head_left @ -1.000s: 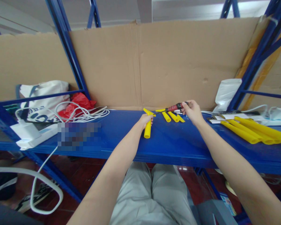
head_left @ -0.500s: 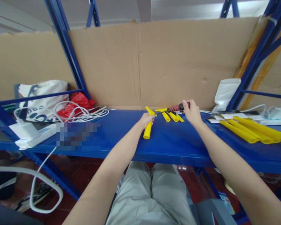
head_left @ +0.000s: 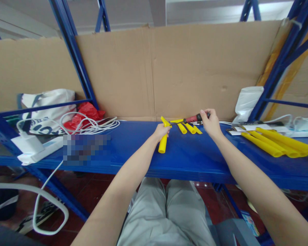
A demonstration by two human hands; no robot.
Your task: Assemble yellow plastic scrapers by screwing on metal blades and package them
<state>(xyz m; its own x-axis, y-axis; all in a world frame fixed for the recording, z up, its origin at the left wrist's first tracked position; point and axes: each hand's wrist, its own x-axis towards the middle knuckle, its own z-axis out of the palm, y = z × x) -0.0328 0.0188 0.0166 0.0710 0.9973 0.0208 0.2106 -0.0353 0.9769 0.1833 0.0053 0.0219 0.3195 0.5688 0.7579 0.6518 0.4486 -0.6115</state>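
Note:
My left hand (head_left: 162, 131) is closed around a yellow plastic piece with a tube-like handle (head_left: 162, 145), whose narrow end sticks out beyond my fingers. In my right hand (head_left: 209, 121) is a red and black screwdriver (head_left: 193, 118), held by its handle's rear end. Its shaft points left and reaches the yellow piece beside my left fingers; the tip's exact contact is too small to make out. Just behind the screwdriver lie several yellow pieces (head_left: 182, 128) on the blue shelf top (head_left: 133, 147).
To the right lie several yellow-handled pieces (head_left: 269, 145) with flat ends. A white pouch (head_left: 247, 102) leans near the post. On the left are a power strip (head_left: 41, 153), coiled white cable (head_left: 97, 124), a red plastic bag (head_left: 89, 112) and a cloth bag (head_left: 48, 109). Cardboard (head_left: 195, 68) stands behind.
Both hands keep their grips and stay nearly in place. The screwdriver handle looks slightly turned; the whole view has shifted a little.

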